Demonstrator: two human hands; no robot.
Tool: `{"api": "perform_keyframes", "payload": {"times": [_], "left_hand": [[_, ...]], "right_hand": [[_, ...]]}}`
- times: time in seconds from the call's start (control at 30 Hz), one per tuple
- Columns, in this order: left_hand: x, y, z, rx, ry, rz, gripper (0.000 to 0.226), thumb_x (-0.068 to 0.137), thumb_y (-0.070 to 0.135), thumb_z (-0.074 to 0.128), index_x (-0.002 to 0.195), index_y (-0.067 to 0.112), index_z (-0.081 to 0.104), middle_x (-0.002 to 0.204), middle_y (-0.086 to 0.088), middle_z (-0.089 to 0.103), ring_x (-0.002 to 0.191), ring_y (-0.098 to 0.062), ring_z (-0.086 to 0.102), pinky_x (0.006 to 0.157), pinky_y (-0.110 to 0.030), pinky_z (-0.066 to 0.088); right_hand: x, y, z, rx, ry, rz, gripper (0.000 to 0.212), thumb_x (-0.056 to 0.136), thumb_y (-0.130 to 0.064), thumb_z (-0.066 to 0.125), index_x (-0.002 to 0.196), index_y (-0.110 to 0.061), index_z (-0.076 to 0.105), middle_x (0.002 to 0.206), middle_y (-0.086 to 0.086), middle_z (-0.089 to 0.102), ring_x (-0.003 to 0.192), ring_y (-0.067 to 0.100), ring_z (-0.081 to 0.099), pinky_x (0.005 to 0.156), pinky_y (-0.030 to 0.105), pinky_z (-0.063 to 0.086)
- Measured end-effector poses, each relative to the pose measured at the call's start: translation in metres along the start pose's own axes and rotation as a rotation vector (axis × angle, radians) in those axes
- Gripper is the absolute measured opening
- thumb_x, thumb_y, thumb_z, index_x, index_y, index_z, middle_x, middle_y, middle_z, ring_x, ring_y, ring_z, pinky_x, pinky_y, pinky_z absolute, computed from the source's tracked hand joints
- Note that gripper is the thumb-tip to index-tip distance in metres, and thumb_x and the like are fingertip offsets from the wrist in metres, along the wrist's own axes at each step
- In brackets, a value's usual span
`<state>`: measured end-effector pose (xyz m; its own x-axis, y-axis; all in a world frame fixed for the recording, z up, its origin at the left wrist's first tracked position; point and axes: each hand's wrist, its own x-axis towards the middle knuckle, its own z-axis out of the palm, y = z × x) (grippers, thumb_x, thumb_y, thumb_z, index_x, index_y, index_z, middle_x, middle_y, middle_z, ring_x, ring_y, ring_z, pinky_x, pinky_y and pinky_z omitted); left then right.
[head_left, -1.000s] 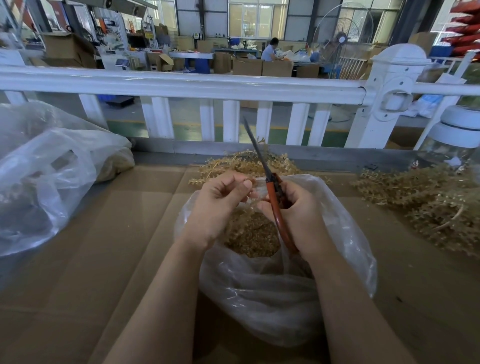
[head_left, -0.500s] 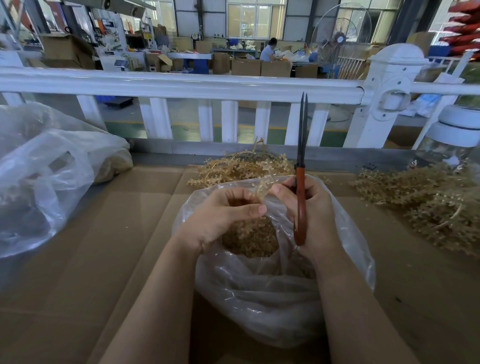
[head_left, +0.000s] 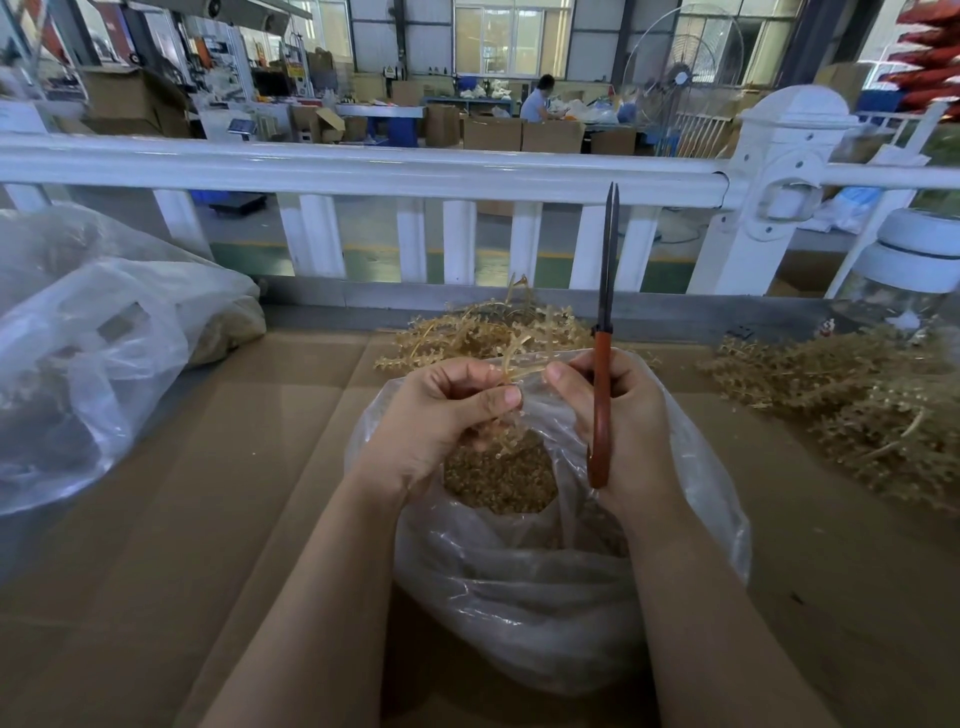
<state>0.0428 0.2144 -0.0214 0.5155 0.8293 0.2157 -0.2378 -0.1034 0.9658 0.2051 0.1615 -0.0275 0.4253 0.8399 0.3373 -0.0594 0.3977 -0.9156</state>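
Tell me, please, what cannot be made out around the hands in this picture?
Head view:
- Left hand: curled fingers hide its grip on the sprig.
- Scissors: right hand covers the second handle.
- Clear bag: creased plastic blurs the lower contents.
- Jar: cut off by the right edge.

Bare left hand (head_left: 441, 415) and bare right hand (head_left: 628, 415), uncovered skin from fingertips to wrists, faint creases at the knuckles and wrists. Short, rounded thumbnails (head_left: 511, 396), trimmed close and left plain. Bare left forearm (head_left: 311, 597) and right forearm (head_left: 701, 623), smooth and uncovered all the way down to the lower edge of the frame.
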Motion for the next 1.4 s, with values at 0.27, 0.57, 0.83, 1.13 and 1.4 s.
{"api": "perform_keyframes", "payload": {"times": [0.27,0.57,0.83,1.13,1.4], "left_hand": [[0.001,0.004,0.006,-0.052,0.158,0.015,0.012,0.077,0.025,0.072,0.077,0.016,0.064,0.069,0.0,0.068,0.053,-0.01,0.062,0.05,-0.021,0.051],[0.003,0.001,0.01,0.004,0.227,0.02,0.02,0.089,0.024,0.067,0.088,0.009,0.054,0.068,-0.008,0.066,0.053,-0.015,0.063,0.053,-0.026,0.054],[0.0,0.003,0.002,0.14,0.113,0.098,0.066,0.055,0.036,0.09,0.102,0.037,0.043,0.109,-0.011,0.057,0.083,-0.014,0.058,0.072,-0.029,0.053],[0.005,-0.005,0.006,0.831,0.309,0.47,0.021,0.074,0.023,0.086,0.084,0.024,0.067,0.094,0.012,0.05,0.089,-0.003,0.05,0.073,-0.014,0.039],[0.005,0.005,0.013,0.066,0.465,0.173,0.012,0.077,0.018,0.079,0.079,0.017,0.067,0.066,0.009,0.065,0.059,-0.004,0.051,0.059,-0.015,0.043]], "right_hand": [[-0.001,0.0,-0.002,-0.06,0.036,-0.052,0.015,0.083,-0.018,0.081,0.082,-0.028,0.069,0.083,-0.005,0.073,0.084,0.016,0.071,0.078,0.027,0.056],[-0.004,0.0,0.003,-0.143,-0.176,0.028,0.02,0.075,-0.023,0.085,0.081,-0.016,0.067,0.074,-0.005,0.068,0.076,0.017,0.068,0.082,0.046,0.059],[-0.001,-0.003,0.0,0.055,-0.004,0.05,0.022,0.081,-0.003,0.078,0.079,-0.015,0.06,0.065,-0.01,0.062,0.062,0.008,0.061,0.067,0.027,0.054],[-0.001,-0.006,-0.001,0.074,0.046,0.0,0.027,0.085,0.002,0.074,0.073,-0.02,0.063,0.064,-0.009,0.064,0.053,0.002,0.059,0.055,0.016,0.05],[-0.003,-0.006,0.001,0.001,-0.02,-0.033,0.013,0.084,-0.014,0.077,0.079,-0.015,0.065,0.083,0.019,0.071,0.06,0.014,0.068,0.064,0.027,0.058]]}}
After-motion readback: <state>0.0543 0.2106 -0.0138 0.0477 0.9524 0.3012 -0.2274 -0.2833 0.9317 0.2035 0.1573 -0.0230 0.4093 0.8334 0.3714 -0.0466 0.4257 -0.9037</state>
